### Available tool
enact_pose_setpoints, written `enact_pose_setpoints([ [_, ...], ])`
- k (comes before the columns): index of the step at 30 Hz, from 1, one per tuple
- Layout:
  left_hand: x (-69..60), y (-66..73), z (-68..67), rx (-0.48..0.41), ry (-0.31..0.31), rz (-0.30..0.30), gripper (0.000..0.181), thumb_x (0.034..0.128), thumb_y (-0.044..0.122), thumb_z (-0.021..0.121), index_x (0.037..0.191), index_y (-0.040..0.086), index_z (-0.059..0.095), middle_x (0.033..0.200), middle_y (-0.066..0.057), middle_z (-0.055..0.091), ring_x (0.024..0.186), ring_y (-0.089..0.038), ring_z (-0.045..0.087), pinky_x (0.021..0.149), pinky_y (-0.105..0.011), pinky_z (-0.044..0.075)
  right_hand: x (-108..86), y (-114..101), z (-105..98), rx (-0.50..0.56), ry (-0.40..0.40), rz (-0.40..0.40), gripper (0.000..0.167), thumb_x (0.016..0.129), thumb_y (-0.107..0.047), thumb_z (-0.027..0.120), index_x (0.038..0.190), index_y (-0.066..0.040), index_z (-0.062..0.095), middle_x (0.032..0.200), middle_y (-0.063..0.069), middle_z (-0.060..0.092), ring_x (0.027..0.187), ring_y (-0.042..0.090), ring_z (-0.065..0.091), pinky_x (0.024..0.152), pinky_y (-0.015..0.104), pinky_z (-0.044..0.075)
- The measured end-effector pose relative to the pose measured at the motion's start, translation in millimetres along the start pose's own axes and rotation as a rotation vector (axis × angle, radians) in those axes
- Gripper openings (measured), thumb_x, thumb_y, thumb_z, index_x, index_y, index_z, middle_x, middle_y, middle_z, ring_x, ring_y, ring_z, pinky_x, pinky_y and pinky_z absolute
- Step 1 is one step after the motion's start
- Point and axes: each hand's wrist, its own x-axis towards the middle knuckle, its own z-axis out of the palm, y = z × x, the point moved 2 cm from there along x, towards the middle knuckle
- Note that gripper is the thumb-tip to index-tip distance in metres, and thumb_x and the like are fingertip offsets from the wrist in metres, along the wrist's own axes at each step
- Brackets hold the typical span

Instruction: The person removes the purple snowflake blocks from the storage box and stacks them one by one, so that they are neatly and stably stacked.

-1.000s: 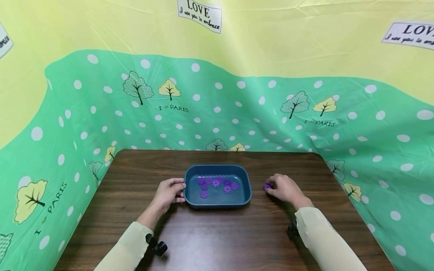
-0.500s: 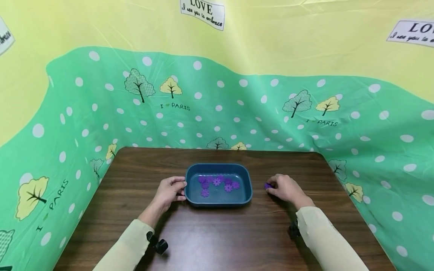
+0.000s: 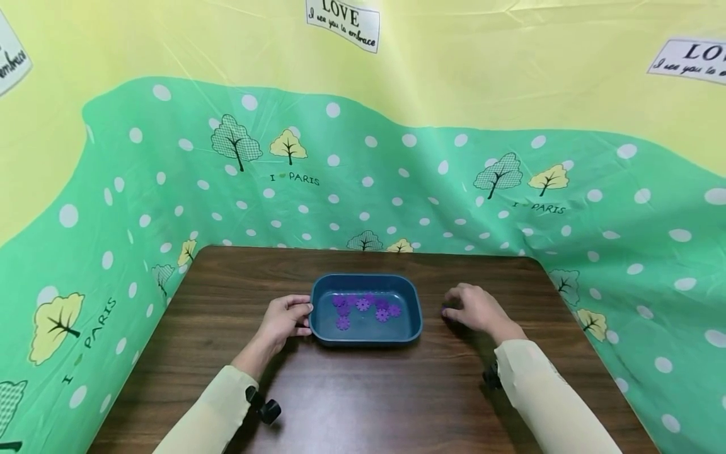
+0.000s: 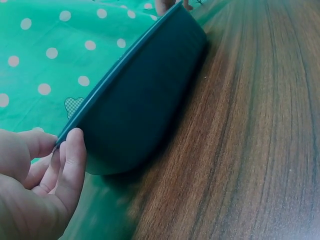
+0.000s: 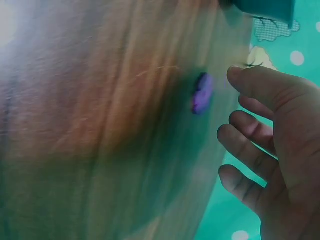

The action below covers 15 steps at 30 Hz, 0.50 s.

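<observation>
A dark blue tray (image 3: pixel 365 342) stands on the table with several purple flower-shaped pieces (image 3: pixel 343 323) lying in it. At its left end my left hand (image 3: pixel 280 323) pinches the rim; the left wrist view shows thumb and fingers on either side of the tray's edge (image 4: pixel 135 100). To the right of the tray, my right hand (image 3: pixel 476 309) is above the table, fingers loosely bent and parted. In the right wrist view one purple piece (image 5: pixel 202 94) lies on the table just beyond the fingertips of the right hand (image 5: pixel 280 135), apart from them.
The brown wooden table (image 3: pixel 363 397) extends around the tray. A green and yellow patterned cloth (image 3: pixel 363 157) hangs behind the table and along both sides. Black wrist devices (image 3: pixel 263 407) are strapped at both sleeves.
My right hand has let go of the purple piece and lifted slightly off it, leaving it on the table. The left hand keeps its hold on the tray.
</observation>
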Motion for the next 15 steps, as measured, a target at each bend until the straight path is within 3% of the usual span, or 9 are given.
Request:
enact_pose_setpoints([
  [8, -1.0, -0.4, 0.1, 0.006, 0.003, 0.002, 0.035, 0.0973, 0.005, 0.066, 0.131, -0.005, 0.063, 0.097, -0.02, 0.069, 0.064, -0.015, 0.062, 0.059, -0.031, 0.063, 5.2, -19.2, -15.6, 0.0, 0.068, -0.076, 0.033, 0.091, -0.03, 0.079, 0.116, -0.009, 0.074, 0.11, 0.005, 0.071, 0.102, 0.027, 0.069, 0.087, 0.052, 0.059],
  [15, -1.1, 0.6, -0.2, -0.001, 0.003, 0.009, 0.038, 0.0972, 0.004, 0.065, 0.133, -0.008, 0.06, 0.095, -0.018, 0.069, 0.063, -0.014, 0.062, 0.058, -0.03, 0.063, 10.2, -47.0, -28.3, 0.043, 0.143, -0.174, 0.025, 0.091, -0.024, 0.078, 0.112, -0.011, 0.075, 0.108, 0.005, 0.072, 0.095, 0.025, 0.072, 0.083, 0.048, 0.061],
])
